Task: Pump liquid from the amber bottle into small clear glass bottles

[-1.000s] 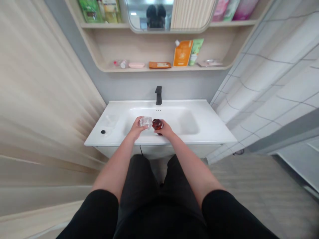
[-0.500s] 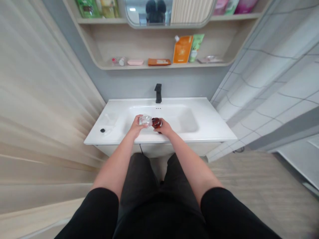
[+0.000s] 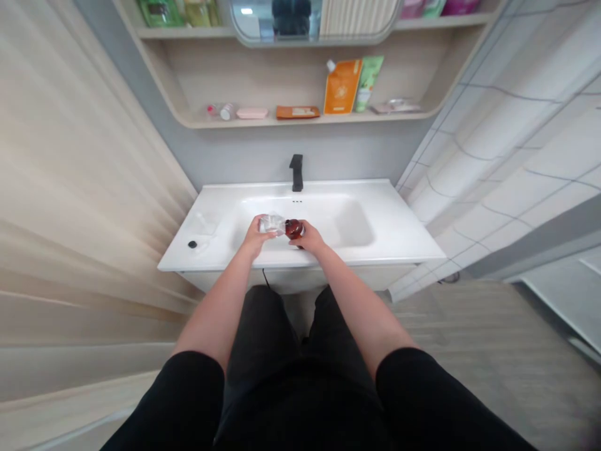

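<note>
A white counter [image 3: 399, 247] with a shallow moulded basin [image 3: 354, 225] is seen from above, and a matt black faucet [image 3: 297, 173] is mounted at its back edge. Over the near part of the basin, two things are held close together: a clear faceted object [image 3: 271, 223] is gripped by the left hand [image 3: 256, 239], and a small amber bottle [image 3: 294, 228] by the right hand [image 3: 310, 239]. Both hands are closed narrowly around what they hold. The exact kind of clear object is too blurred to tell, and it cannot be told whether it touches the bottle or sits just beside it.

A small black disc [image 3: 192, 244] is set on the left part of the counter. Behind the faucet, a curved wooden shelf [image 3: 310, 120] is fixed to a grey wall [image 3: 235, 160]. An orange pouch [image 3: 342, 86], a green tube [image 3: 369, 83], a pink soap box [image 3: 252, 113] and a flat orange packet [image 3: 297, 112] are lined up on it, with a rounded mirror [image 3: 277, 19] above. The room is closed in by white tiles [image 3: 516, 156] on the right and a pale streaked beige surface [image 3: 84, 188] on the left – a grey floor [image 3: 469, 332] is seen below. A thin black cable [image 3: 265, 277] hangs beneath the counter's front edge.
</note>
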Tool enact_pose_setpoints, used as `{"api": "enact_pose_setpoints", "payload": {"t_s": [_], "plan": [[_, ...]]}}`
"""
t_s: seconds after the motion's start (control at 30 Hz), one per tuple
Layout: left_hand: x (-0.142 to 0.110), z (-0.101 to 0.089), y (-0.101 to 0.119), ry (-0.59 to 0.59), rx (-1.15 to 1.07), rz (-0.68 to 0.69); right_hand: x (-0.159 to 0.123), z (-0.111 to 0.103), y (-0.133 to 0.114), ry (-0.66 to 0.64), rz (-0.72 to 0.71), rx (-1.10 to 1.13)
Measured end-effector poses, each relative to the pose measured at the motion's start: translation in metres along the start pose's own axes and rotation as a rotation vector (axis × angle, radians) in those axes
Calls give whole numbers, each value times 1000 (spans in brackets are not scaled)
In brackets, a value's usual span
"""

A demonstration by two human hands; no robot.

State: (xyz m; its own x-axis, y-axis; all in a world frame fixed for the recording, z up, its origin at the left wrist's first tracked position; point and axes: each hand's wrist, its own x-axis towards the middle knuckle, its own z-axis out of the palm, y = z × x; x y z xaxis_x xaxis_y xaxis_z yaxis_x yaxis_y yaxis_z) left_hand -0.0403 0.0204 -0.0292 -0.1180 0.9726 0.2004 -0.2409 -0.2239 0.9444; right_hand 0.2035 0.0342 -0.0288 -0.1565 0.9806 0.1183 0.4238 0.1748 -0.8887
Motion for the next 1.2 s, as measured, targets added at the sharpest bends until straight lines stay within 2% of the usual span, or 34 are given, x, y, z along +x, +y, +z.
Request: {"api": "enact_pose_setpoints", "payload": {"t_s": [0.63, 1.2], "plan": [[2, 0, 0, 6, -11, 8, -3, -1, -1, -6, 12, 31], [2, -3, 1, 19, -5, 23, -2, -2, -5, -7, 13, -30]]}}
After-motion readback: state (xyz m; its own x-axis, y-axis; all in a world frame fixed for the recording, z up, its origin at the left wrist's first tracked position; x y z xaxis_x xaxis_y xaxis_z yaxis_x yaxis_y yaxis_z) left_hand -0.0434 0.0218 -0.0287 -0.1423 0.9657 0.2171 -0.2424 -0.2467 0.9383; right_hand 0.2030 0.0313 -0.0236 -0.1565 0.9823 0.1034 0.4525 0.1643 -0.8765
